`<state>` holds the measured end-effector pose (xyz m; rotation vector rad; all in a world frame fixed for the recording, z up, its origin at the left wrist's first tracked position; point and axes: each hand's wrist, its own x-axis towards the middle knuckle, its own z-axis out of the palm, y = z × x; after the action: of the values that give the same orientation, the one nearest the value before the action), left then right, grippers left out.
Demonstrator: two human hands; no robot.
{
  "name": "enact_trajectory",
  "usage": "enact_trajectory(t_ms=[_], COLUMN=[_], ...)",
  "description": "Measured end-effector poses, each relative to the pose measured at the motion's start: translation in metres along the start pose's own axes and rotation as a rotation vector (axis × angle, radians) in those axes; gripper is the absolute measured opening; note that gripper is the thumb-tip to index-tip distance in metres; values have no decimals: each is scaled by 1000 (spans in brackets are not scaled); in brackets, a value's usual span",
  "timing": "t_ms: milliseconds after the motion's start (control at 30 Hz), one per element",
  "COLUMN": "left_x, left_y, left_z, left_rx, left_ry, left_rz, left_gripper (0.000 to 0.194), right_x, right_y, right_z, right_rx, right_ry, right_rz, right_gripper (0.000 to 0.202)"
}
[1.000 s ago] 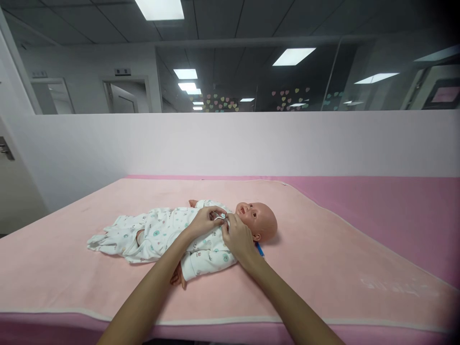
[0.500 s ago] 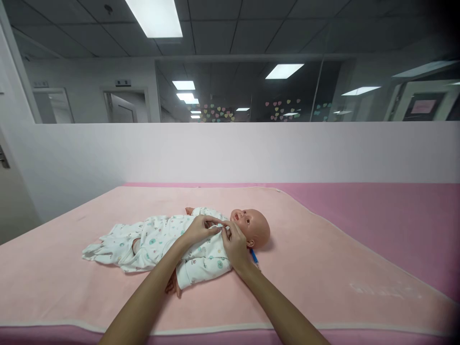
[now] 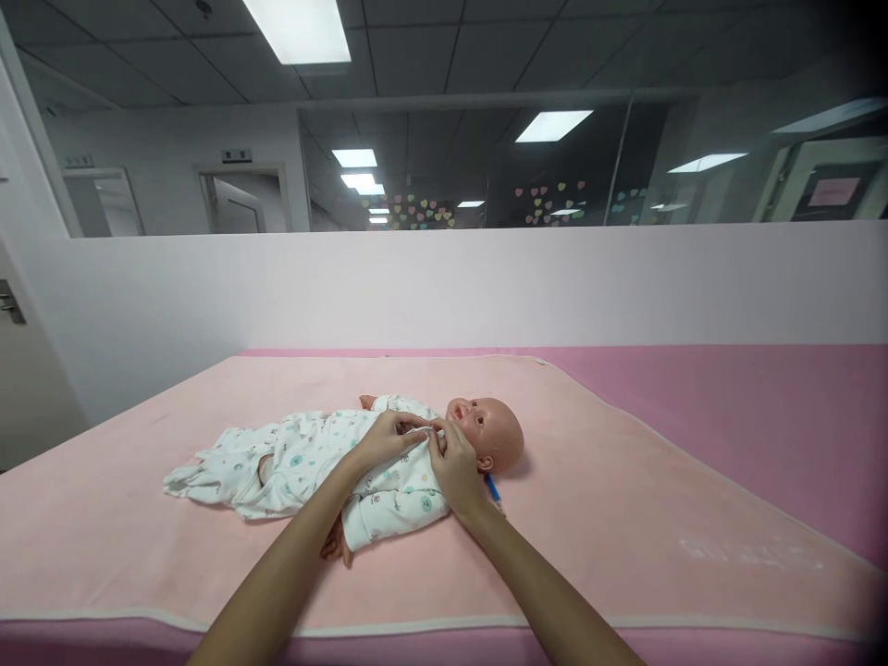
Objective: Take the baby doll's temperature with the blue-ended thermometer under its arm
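A baby doll (image 3: 500, 431) lies on its back with its head to the right. It wears a white romper (image 3: 300, 457) with small coloured prints, partly open at one leg. My left hand (image 3: 388, 438) pinches the romper's cloth at the upper chest, just below the doll's chin. Beside it, my right hand (image 3: 453, 464) pinches the same front edge near the neckline. The fingertips of both hands almost meet there, and they hide whatever fastening lies between them. A narrow blue thing (image 3: 492, 488) shows by the doll's neck, behind my right wrist.
Under the doll spreads a peach cloth (image 3: 624, 518) with a pale edge, over a pink padded surface (image 3: 777, 416). Behind stands a low white wall (image 3: 486, 287) with glass above it. A door handle (image 3: 11, 303) shows at far left.
Both hands stay at the neckline, with the fingers shifted only slightly against the cloth. The whole view has tilted a little; the doll lies as before.
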<state>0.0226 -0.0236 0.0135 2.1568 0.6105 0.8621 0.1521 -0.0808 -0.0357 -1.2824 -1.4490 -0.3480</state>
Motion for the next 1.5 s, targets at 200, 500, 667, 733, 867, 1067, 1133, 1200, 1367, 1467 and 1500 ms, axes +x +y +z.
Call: enact_trajectory(t_ms=[200,500,667,733,867,1067,1133,1200,1367,1467,1500], left_x=[1,4,6,7,8,5,4,4,3,4,4], left_y=[-5,-11,-17,-18,-20,-16,-14,-12,-11,-11,-10], left_z=[0,0,1,1,1,2,2,2,2,3,3], left_rx=[-9,-78,-140,-145,-91,-45,-36,-14,52,75,78], left_ry=[-36,-49,-57,-58,-43,-6,-2,-4,2,7,7], left_rz=[9,60,59,65,74,85,91,89,69,75,78], left_gripper=[37,36,42,42,41,39,37,35,34,36,37], right_x=[1,3,3,3,4,3,2,1,2,3,3], right_y=[1,-3,-1,0,0,0,1,2,1,-2,-3], right_z=[2,0,-1,-1,-3,-1,1,2,2,0,0], right_rx=[-1,15,9,10,54,67,45,20,-48,-51,-46], right_ry=[-4,-29,-56,-79,-104,-89,-93,-90,-108,-123,-121], right_rz=[13,8,8,25,78,78,63,53,56,58,59], right_gripper=[18,22,26,30,36,31,30,31,34,35,34])
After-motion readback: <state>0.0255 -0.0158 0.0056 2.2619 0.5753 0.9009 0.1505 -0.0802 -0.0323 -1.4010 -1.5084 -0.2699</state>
